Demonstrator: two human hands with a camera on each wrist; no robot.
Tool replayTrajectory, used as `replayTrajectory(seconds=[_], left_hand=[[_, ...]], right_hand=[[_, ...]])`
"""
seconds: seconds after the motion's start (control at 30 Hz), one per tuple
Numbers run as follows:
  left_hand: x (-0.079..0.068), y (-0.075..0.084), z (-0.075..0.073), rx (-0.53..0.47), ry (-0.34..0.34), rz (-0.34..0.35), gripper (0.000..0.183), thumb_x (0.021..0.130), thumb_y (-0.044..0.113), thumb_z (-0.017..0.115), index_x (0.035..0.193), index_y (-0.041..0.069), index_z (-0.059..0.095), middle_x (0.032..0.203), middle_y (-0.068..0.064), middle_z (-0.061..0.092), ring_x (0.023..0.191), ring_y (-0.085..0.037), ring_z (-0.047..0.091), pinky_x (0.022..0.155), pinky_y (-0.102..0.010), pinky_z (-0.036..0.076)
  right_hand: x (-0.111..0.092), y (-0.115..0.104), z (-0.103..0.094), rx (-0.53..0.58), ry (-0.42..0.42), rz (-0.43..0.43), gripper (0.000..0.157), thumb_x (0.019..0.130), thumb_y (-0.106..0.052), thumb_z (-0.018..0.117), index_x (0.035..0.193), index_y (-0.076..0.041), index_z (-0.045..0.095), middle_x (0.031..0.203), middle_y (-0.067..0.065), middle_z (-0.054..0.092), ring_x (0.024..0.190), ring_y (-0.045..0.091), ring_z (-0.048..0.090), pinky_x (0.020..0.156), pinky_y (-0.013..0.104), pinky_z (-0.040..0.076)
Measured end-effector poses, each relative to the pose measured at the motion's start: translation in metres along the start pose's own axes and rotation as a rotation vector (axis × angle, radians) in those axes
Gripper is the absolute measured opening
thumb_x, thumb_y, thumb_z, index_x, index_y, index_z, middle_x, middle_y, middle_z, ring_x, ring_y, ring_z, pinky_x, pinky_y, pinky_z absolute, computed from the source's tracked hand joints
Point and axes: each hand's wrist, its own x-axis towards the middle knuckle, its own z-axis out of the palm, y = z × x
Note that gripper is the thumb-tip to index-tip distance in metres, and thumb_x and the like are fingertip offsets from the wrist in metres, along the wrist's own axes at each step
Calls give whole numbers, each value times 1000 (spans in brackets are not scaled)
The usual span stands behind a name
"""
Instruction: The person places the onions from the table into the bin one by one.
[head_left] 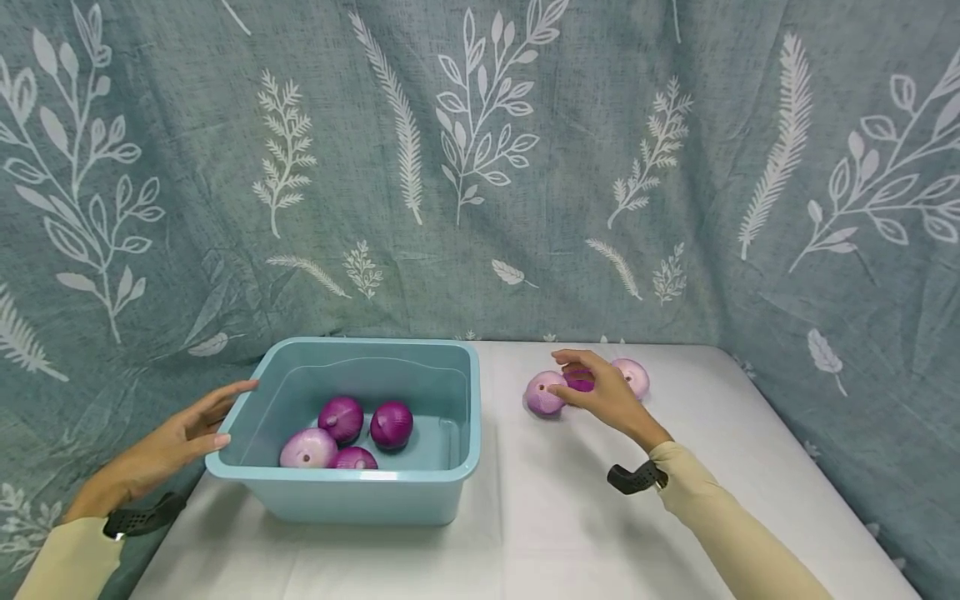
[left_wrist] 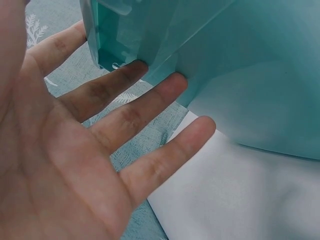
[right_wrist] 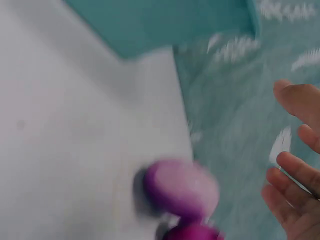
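Observation:
My left hand point(head_left: 176, 442) is at the left end of a light blue plastic tub point(head_left: 345, 498), with its fingers extended. In the left wrist view, fingertips of that left hand point(left_wrist: 95, 145) lie against the tub's outer wall point(left_wrist: 240, 90). Several purple onions point(head_left: 392, 425) sit inside the tub, one of them a paler onion point(head_left: 308, 448). My right hand point(head_left: 603, 396) hovers over the onions at the table's back, fingers loosely bent and holding nothing. Nearest it are a pale onion point(head_left: 545, 393) and a dark purple onion point(head_left: 580, 381) partly hidden by the hand. Another pale onion point(head_left: 632, 377) is behind it.
A white cloth covers the table point(head_left: 540, 517), and the tub takes up its left part. Behind and beside the table hangs a grey-green leaf-patterned curtain point(head_left: 570, 275). The right wrist view is blurred.

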Motion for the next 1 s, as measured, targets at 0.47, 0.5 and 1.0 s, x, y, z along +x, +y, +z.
replayTrajectory(seconds=[0.47, 0.5, 1.0], left_hand=[[0, -3, -1, 34, 1, 9, 66, 110, 8, 42, 167, 25, 14, 166, 4, 21, 133, 10, 39, 94, -30, 50], [0, -3, -1, 33, 2, 12, 66, 110, 8, 42, 167, 25, 14, 165, 4, 21, 133, 10, 39, 94, -30, 50], [-1, -2, -1, 57, 13, 4, 66, 110, 8, 43, 167, 27, 15, 167, 3, 18, 134, 13, 36, 100, -46, 48]], right_hand=[[-12, 64, -38, -309, 125, 89, 61, 88, -37, 85, 138, -10, 63, 136, 19, 63, 122, 45, 52, 100, 61, 38], [-13, 66, -40, -318, 132, 89, 61, 87, -36, 85, 138, -9, 64, 135, 20, 63, 122, 45, 51, 100, 60, 37], [-21, 102, -54, -377, 157, 248, 72, 86, -24, 86, 145, 3, 53, 143, 37, 43, 131, 57, 30, 102, 69, 26]])
